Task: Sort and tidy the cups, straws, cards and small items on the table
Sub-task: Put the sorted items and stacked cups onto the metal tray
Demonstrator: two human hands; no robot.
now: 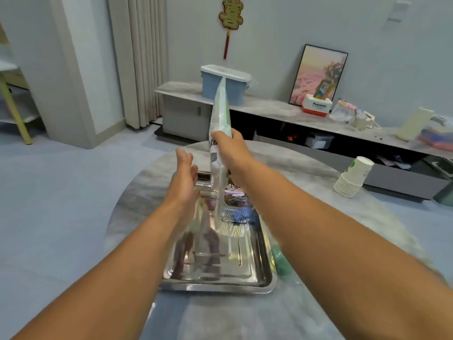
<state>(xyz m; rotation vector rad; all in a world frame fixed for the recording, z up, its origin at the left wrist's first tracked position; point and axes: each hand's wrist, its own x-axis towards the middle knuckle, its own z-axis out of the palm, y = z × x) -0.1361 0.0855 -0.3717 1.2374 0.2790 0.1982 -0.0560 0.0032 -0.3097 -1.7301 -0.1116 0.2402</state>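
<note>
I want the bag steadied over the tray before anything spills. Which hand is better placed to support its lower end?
Left: the left hand is open beside the bag, while the right hand grips it.

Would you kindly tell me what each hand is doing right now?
Left hand: open, fingers straight, holding nothing.
Right hand: grips the plastic bag, held upright over the metal tray.

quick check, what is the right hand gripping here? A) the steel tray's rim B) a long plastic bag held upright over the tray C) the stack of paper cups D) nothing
B: the right hand grips the long plastic bag upright above the steel tray; the paper cup stack sits untouched at the table's right edge.
</note>
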